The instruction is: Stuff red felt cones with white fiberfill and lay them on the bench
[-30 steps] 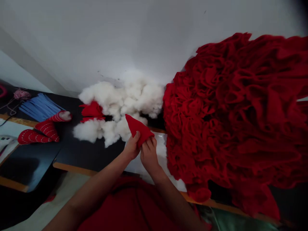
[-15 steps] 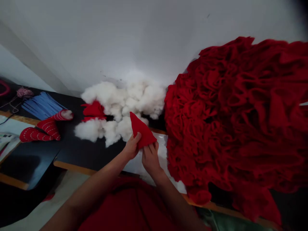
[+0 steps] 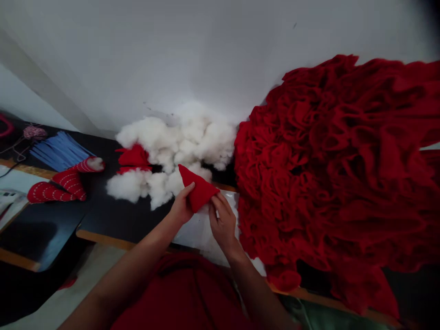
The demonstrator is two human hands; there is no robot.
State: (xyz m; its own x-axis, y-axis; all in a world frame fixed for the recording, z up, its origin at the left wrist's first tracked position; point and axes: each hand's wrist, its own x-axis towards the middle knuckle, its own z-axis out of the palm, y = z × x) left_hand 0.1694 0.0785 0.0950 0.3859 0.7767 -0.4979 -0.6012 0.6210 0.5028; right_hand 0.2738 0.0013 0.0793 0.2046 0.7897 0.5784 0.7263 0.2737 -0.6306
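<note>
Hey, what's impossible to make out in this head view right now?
In the head view:
Red triangular cloth: underside faces away.
Left hand: most fingers hidden behind that cloth.
Red fabric pile: right end cut off by frame edge.
White item at far left: markings too small to read.

Left grip (image 3: 182, 206) holds red cloth cone (image 3: 199, 190); right grip (image 3: 224, 221) touches its wide end; white stuffing (image 3: 202, 137) behind.

Holds a plain red triangular cloth (image 3: 198, 189), tilted with tip to upper left, in left hand (image 3: 182, 207), against right hand (image 3: 223, 222).
</note>
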